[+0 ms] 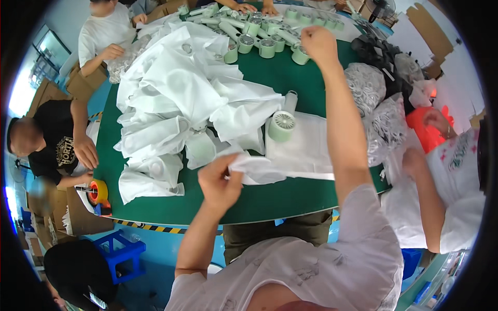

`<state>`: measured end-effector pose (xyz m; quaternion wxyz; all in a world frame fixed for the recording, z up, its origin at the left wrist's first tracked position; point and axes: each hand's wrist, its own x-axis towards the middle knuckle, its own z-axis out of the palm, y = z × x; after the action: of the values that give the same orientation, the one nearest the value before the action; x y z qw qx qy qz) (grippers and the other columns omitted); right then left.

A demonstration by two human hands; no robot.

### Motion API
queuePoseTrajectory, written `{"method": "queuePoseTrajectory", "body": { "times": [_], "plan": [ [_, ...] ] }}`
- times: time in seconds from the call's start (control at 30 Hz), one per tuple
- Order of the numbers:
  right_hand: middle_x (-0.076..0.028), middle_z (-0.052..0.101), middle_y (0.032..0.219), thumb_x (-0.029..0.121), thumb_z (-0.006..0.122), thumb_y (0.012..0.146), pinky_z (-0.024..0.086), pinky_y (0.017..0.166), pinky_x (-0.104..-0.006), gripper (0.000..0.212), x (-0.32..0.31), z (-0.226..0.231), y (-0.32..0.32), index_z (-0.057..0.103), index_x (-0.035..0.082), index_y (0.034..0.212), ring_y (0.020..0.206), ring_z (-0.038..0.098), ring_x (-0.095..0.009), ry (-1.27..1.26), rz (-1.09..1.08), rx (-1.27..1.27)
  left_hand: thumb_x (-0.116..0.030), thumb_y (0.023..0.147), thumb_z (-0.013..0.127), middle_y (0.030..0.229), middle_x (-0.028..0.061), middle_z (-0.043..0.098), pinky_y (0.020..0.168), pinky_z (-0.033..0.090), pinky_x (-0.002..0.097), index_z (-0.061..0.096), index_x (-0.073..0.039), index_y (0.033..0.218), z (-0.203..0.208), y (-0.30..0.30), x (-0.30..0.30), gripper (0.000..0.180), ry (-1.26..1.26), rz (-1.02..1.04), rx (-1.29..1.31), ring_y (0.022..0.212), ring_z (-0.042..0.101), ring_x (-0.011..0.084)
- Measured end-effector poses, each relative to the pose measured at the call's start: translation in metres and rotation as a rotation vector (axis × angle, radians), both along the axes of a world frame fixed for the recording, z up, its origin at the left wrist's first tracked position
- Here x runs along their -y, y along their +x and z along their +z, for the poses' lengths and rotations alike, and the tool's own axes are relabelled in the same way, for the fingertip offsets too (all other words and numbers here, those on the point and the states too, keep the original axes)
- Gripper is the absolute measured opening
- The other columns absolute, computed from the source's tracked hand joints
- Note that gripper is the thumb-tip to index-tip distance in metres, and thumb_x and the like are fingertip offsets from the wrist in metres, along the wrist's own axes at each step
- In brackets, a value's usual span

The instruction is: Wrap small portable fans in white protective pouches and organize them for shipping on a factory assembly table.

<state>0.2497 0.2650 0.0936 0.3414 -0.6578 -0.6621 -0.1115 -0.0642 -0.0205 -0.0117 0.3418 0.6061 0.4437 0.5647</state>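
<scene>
My left hand (220,181) is closed in a pinch on the edge of a thin white bag (257,168) near the table's front. My right hand (319,44) reaches far forward with curled fingers, right beside a pale green handheld fan (300,56) at the edge of a fan pile. Whatever its fingers hold, if anything, is hidden. Between my arms another green and white handheld fan (282,122) lies grille up on a flat white bag (306,147), its handle pointing away from me. A large heap of white bags (171,78), some with fans inside, covers the left side.
The green table (311,93) has a curved front edge. Bags of pale rings or cords (365,85) and black bags (373,49) lie at right. A yellow tape roll (97,192) sits at the left edge. Several co-workers surround the table. A blue stool (119,254) stands on the floor.
</scene>
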Motion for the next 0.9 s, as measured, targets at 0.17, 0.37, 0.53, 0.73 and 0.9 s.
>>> {"method": "queuePoseTrajectory", "body": {
  "times": [0.17, 0.37, 0.53, 0.73, 0.9],
  "plan": [
    [-0.024, 0.072, 0.108, 0.029, 0.062, 0.084, 0.056, 0.085, -0.0511, 0.036, -0.128, -0.052, 0.025, 0.075, -0.001, 0.098, 0.095, 0.070, -0.042, -0.252, 0.054, 0.352, 0.003, 0.079, 0.069, 0.079, 0.0152, 0.072, 0.061, 0.054, 0.0278, 0.072, 0.007, 0.098, -0.005, 0.013, -0.004, 0.020, 0.407, -0.008, -0.112, 0.065, 0.068, 0.0183],
    [-0.024, 0.074, 0.097, 0.034, 0.073, 0.084, 0.058, 0.078, -0.0459, 0.048, -0.178, -0.091, 0.032, 0.070, -0.004, 0.113, 0.086, 0.073, -0.037, -0.468, 0.147, 0.622, 0.010, 0.077, 0.070, 0.082, 0.0149, 0.071, 0.064, 0.053, 0.0262, 0.070, 0.008, 0.108, 0.001, 0.006, 0.001, 0.031, 0.220, -0.134, -0.059, 0.067, 0.067, 0.0177],
    [-0.024, 0.073, 0.101, 0.023, 0.073, 0.071, 0.058, 0.080, -0.0452, 0.031, -0.145, -0.065, 0.019, 0.077, 0.002, 0.093, 0.093, 0.071, -0.039, -0.461, 0.047, 0.488, 0.015, 0.084, 0.067, 0.092, 0.0081, 0.068, 0.074, 0.054, 0.0265, 0.057, 0.006, 0.129, 0.005, 0.013, 0.008, 0.047, -0.170, -0.236, 0.323, 0.080, 0.065, 0.0137],
    [-0.025, 0.074, 0.090, 0.027, 0.079, 0.071, 0.059, 0.077, -0.0450, 0.036, -0.014, 0.026, -0.023, 0.077, 0.000, 0.096, 0.084, 0.074, -0.038, -0.462, 0.028, 0.059, 0.015, 0.085, 0.066, 0.097, 0.0081, 0.069, 0.073, 0.054, 0.0244, 0.061, 0.006, 0.120, 0.034, 0.011, 0.020, 0.037, -0.191, -0.069, 0.276, 0.086, 0.066, 0.0121],
    [-0.017, 0.075, 0.096, 0.004, 0.081, 0.081, 0.058, 0.070, -0.0316, 0.036, 0.211, 0.038, -0.033, 0.067, -0.006, 0.113, 0.079, 0.072, -0.018, -0.403, 0.891, -0.831, 0.004, 0.092, 0.064, 0.093, 0.0112, 0.071, 0.054, 0.054, 0.0240, 0.069, 0.009, 0.110, 0.056, 0.012, 0.021, 0.019, -0.230, -0.107, 0.195, 0.068, 0.066, 0.0118]
  ]
}}
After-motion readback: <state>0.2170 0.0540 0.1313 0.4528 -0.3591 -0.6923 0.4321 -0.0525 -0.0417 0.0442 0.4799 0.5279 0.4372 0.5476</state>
